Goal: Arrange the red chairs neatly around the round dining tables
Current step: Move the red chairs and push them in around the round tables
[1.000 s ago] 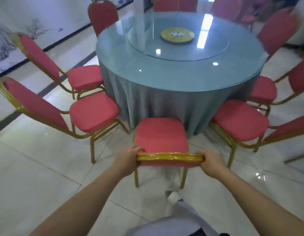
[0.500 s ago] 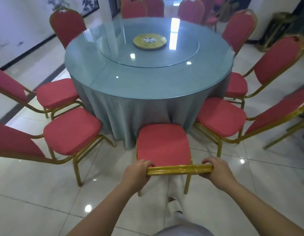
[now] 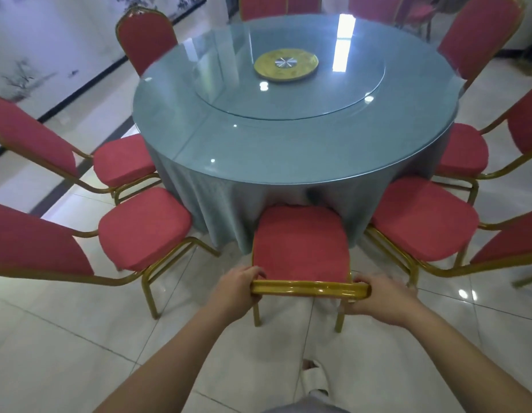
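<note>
1. On the left, the near-left chair (image 3: 142,228) and the far-left chair (image 3: 124,159) stand side by side, with their seats close to the grey-blue tablecloth (image 3: 229,204). The back-left chair (image 3: 147,37) stands behind the rim of the round worktop (image 3: 288,150).
2. In the middle is the held chair (image 3: 300,242). The front of its seat presses into the folds of the cloth, below the rim of the worktop. The left grip (image 3: 238,286) grasps the left end of its gold top rail (image 3: 309,289), and the right grip (image 3: 381,299) grasps the right end, fingers curled around the rail.
3. On the right, the near-right chair (image 3: 422,216) stands just beside the held chair. Farther right are the mid-right chair (image 3: 461,153) and the back-right chair (image 3: 479,37).
4. The worktop carries a glass turntable (image 3: 333,99) with a gold disc (image 3: 285,65) in its centre. The floor (image 3: 65,353) has glossy pale tiles. An ink painting (image 3: 35,55) covers the left wall.
5. A wedge of floor separates the held chair from the near-left chair, and the gap on the right is narrower. Behind the held chair the floor is open around one foot in a pale slipper (image 3: 314,380).
</note>
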The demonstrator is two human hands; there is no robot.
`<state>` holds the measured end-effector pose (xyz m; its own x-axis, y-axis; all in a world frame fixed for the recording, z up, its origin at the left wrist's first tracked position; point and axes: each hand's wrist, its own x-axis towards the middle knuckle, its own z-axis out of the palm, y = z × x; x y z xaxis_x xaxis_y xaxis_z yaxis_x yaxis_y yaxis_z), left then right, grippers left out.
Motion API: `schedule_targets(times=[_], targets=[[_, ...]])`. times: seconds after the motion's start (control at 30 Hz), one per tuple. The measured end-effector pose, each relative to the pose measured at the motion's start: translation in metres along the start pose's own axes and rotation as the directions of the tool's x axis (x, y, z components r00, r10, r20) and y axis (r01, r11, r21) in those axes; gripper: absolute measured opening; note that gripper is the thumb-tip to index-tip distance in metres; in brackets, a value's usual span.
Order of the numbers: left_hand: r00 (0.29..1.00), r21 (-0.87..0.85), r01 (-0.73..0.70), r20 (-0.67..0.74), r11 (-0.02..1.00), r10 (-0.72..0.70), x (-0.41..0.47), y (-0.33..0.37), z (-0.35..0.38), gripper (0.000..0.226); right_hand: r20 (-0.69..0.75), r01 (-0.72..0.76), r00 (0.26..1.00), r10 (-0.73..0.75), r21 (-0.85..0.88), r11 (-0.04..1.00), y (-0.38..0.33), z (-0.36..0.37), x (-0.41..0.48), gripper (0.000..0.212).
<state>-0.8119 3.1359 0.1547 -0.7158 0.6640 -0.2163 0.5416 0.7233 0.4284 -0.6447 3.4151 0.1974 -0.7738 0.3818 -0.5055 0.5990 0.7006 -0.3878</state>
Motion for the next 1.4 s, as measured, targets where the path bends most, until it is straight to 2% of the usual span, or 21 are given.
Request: schedule_targets(times=[0.07,0.1,0.17,0.3,0.47,0.57,0.77,0.97,1.1,1.23,1.4], targets=[[0.994,-0.04,0.09,0.059,0.995,-0.087,-0.004,-0.002,-0.001,0.071,0.076,0.1,0.992,-0.104,0.053,0.994,-0.017,-0.008,-0.001,0.092],[0.986,-0.067,0.151,0.082,0.986,-0.146,-0.008,-0.004,-0.003,0.085,0.092,0.154,0.982,-0.165,0.12,0.981,-0.029,-0.009,0.001,0.099],[0.959,-0.124,0.277,0.098,0.953,-0.266,-0.019,-0.013,-0.009,0.102,0.112,0.272,0.949,-0.293,0.17,0.947,-0.061,-0.006,0.011,0.1],[0.883,-0.216,0.467,0.056,0.858,-0.466,-0.061,-0.059,-0.036,0.1,0.124,0.479,0.867,-0.482,0.059,0.876,-0.141,0.014,0.036,0.085],[0.761,-0.331,0.613,0.004,0.717,-0.649,-0.132,-0.143,-0.077,0.095,0.174,0.543,0.801,-0.572,0.19,0.818,-0.243,0.062,0.051,0.08],[0.714,-0.365,0.641,-0.038,0.675,-0.699,-0.171,-0.202,-0.099,0.095,0.208,0.542,0.778,-0.593,0.256,0.801,-0.304,0.103,0.047,0.078],[0.659,-0.484,0.622,-0.103,0.616,-0.745,-0.238,-0.311,-0.148,0.095,0.306,0.368,0.807,-0.506,0.41,0.834,-0.427,0.181,0.022,0.074],[0.653,-0.538,0.584,-0.132,0.607,-0.746,-0.277,-0.401,-0.202,0.091,0.285,0.332,0.827,-0.484,0.446,0.831,-0.519,0.227,0.01,0.081],[0.642,-0.581,0.56,-0.146,0.591,-0.752,-0.279,-0.454,-0.229,0.09,0.277,0.364,0.818,-0.504,0.429,0.827,-0.573,0.248,0.017,0.081],[0.689,-0.542,0.542,-0.151,0.642,-0.709,-0.264,-0.518,-0.258,0.091,0.253,0.371,0.828,-0.501,0.424,0.826,-0.644,0.272,0.047,0.089],[0.69,-0.483,0.557,-0.183,0.676,-0.7,-0.24,-0.598,-0.315,0.091,0.266,0.4,0.8,-0.538,0.432,0.809,-0.76,0.311,0.095,0.094]])
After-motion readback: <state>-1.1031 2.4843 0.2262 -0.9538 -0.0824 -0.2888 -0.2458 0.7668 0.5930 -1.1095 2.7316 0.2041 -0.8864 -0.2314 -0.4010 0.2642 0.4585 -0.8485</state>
